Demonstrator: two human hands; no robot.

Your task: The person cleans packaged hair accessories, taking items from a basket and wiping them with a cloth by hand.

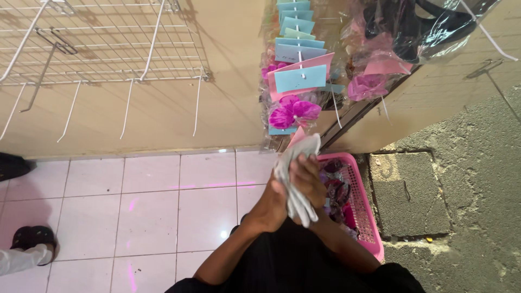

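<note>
Both my hands meet in front of my body around a light grey cloth (297, 163). My left hand (271, 205) cups it from the left. My right hand (308, 179) lies over it with the fingers folded across the fabric. The cloth sticks up above my fingers and a strip hangs down below them. Directly behind my hands stands a pink plastic basket (362, 211) on the floor, with dark pink and purple packets in it.
Packets of purple fabric flowers (294, 113) with blue and pink cards hang on a wall hook above the basket. A white wire rack (103, 43) with bare hooks covers the wall at left. Another person's foot in a dark sandal (33, 237) is at far left. Rough concrete lies at right.
</note>
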